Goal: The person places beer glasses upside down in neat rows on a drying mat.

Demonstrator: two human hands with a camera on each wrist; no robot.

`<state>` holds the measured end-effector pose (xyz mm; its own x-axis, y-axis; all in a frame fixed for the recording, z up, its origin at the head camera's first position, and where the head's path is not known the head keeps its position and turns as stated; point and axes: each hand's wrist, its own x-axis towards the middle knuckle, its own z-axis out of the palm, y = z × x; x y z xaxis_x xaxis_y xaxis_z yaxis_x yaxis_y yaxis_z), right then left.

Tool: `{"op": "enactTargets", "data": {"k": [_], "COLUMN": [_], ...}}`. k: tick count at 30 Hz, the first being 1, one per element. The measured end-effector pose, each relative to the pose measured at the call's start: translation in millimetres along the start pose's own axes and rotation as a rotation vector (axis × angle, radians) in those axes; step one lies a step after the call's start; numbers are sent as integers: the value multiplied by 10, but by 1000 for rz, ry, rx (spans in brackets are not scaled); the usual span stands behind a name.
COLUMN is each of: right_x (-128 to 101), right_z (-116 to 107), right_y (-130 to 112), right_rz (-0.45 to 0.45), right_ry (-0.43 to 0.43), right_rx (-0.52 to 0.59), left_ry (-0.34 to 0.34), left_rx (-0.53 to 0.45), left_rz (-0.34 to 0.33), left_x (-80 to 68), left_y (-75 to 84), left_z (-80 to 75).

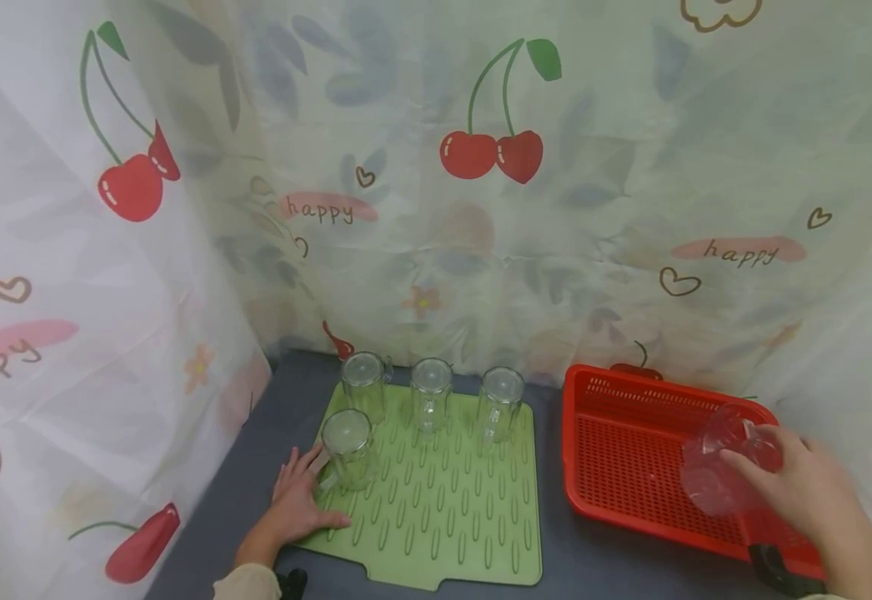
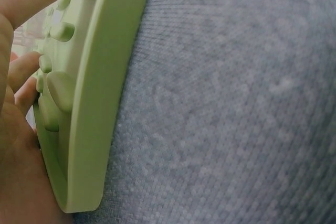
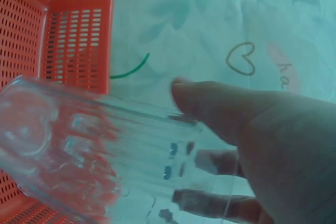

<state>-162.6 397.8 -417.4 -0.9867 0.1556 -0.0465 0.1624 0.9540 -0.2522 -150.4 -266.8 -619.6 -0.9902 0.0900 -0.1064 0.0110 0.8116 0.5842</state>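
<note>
A green ridged drying mat (image 1: 443,517) lies on the grey table, with several clear glass mugs upside down on it; the nearest mug (image 1: 348,448) stands at its left edge. My left hand (image 1: 297,500) rests flat on the mat's left edge (image 2: 94,103), fingers spread beside that mug. My right hand (image 1: 796,492) holds a clear glass mug (image 1: 721,467) tilted above the red perforated basket (image 1: 631,450). In the right wrist view the thumb and fingers wrap the mug (image 3: 94,150) over the basket's wall (image 3: 73,40).
A cherry-printed plastic curtain (image 1: 436,183) encloses the table at the back and both sides. Grey cloth table surface (image 2: 236,108) shows around the mat and between mat and basket.
</note>
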Motion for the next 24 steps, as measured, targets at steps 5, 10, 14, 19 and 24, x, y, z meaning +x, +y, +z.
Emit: {"op": "enactTargets", "data": {"k": [5,10,14,19,24], "right_x": [-36,-55,-93,-153,-189], "right_z": [47,87,110,141,156], "right_y": [-79,-130,-180,-283,-390], "right_rz": [21,66,34,9,-23], "right_ry": [50,56,114,197,291], "right_rx": [64,128,173,275,349], "left_ry": [4,3,1,2,16], "left_rx": [4,2,11,3,-16], "left_rz": [1,-6,-7,2,9], "left_x": [2,-9,-3,9,2], "left_y": [4,10,-5,-25,-28], "left_z": [-6,0,13,28,30]}}
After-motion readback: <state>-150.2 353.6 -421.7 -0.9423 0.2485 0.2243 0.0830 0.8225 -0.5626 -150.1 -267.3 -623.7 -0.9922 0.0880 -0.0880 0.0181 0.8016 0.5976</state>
